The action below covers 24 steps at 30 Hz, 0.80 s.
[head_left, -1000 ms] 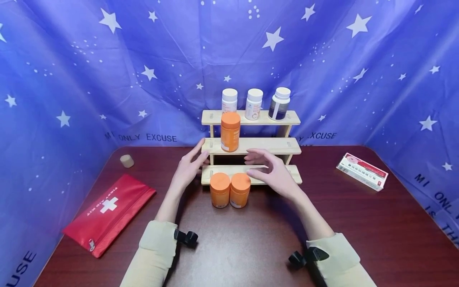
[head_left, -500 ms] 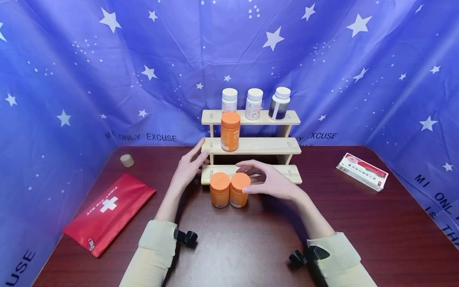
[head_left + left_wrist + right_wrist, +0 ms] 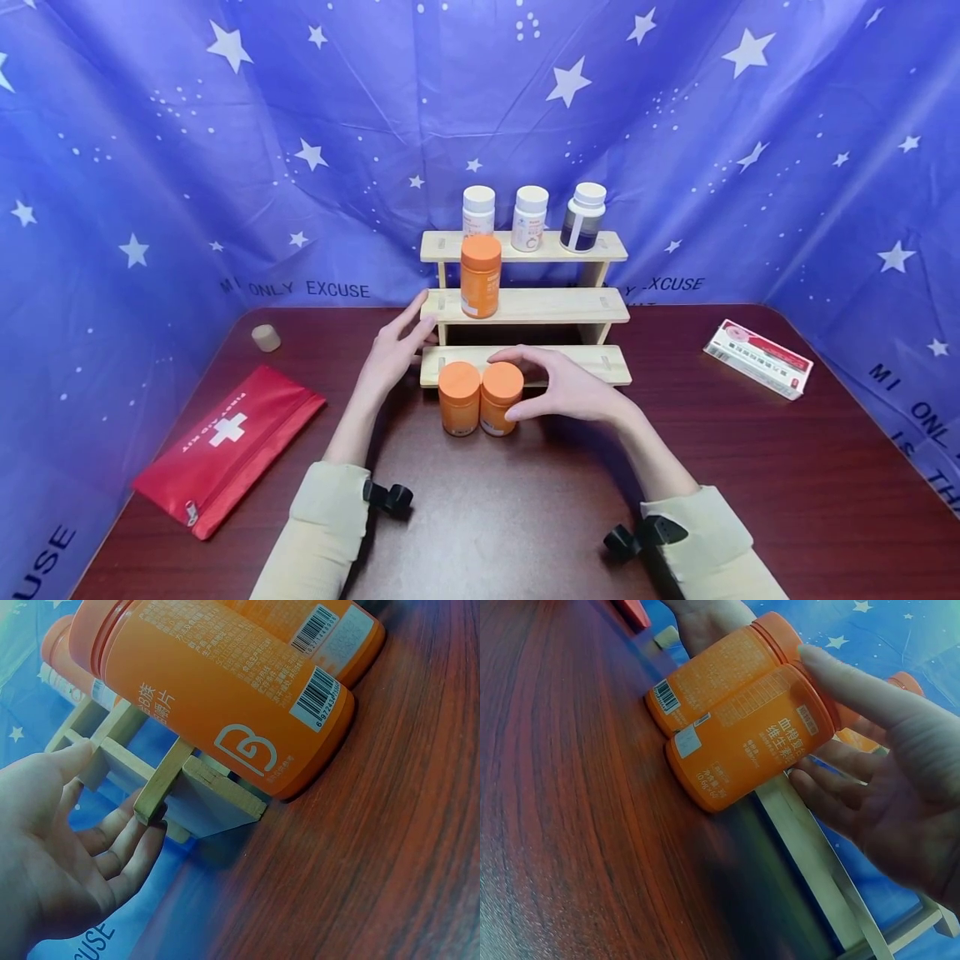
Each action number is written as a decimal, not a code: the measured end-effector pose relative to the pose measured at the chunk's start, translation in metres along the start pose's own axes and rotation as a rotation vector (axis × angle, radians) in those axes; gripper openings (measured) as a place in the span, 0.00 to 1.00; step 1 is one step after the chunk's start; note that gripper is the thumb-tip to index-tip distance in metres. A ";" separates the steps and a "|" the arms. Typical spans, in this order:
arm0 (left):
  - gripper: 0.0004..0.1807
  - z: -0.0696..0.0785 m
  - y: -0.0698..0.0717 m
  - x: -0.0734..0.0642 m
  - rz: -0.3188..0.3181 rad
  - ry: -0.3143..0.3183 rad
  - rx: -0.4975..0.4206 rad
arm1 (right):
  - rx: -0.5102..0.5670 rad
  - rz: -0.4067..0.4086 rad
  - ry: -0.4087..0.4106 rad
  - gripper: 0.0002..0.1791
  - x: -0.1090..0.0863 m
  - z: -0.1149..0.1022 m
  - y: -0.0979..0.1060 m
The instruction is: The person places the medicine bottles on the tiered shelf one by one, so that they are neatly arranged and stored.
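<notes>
Centrally, right hand (image 3: pixel 572 388) pinching orange bottle (image 3: pixel 495 402), twin bottle (image 3: pixel 459 400) abutting, left hand (image 3: pixel 393 348) gripping wooden rack (image 3: pixel 558 306) behind, red pouch (image 3: pixel 240 467) leftward

"What does your head view miss?"

"Part of your right hand (image 3: pixel 570 386) is hidden behind the right orange bottle (image 3: pixel 498 408); the upper orange bottle (image 3: pixel 480 282) covers the base of the left white bottle (image 3: pixel 478 207), its print (image 3: pixel 477 224) too small to read. Your left sleeve (image 3: pixel 322 512) and right sleeve (image 3: pixel 705 533) run off the bottom edge."

"And your wrist views?"

"At left, the top edge clips the left orange bottle (image 3: pixel 225 697); at right, your left hand (image 3: pixel 709 621) and the red pouch (image 3: pixel 634 611)."
</notes>
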<state>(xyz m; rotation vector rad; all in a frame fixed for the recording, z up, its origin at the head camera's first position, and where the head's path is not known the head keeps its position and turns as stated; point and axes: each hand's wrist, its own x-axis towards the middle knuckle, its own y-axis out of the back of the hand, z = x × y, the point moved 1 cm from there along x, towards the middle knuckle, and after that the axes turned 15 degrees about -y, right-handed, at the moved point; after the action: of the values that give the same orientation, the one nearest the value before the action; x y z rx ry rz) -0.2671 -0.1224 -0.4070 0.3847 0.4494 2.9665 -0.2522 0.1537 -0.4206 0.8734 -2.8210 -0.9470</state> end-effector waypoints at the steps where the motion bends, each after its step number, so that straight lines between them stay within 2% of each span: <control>1: 0.30 0.001 0.000 0.000 0.000 -0.003 0.000 | 0.001 0.002 0.003 0.37 0.000 0.000 0.000; 13: 0.31 -0.001 0.001 -0.002 -0.014 -0.020 -0.011 | -0.022 0.047 0.006 0.31 0.001 -0.001 -0.003; 16: 0.31 -0.009 0.001 0.002 -0.011 -0.017 -0.019 | -0.034 0.059 0.004 0.30 0.002 0.000 -0.003; 19: 0.31 -0.023 -0.001 0.007 -0.002 -0.020 -0.022 | -0.041 0.070 -0.004 0.30 0.002 0.000 -0.003; 24: 0.32 -0.041 -0.002 0.011 0.015 -0.051 0.001 | -0.041 0.076 0.002 0.30 0.000 0.000 -0.003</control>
<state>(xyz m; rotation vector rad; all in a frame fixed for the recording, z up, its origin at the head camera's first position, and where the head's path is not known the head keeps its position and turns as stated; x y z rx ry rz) -0.2884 -0.1300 -0.4427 0.4653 0.4440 2.9633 -0.2508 0.1512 -0.4224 0.7567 -2.8001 -0.9903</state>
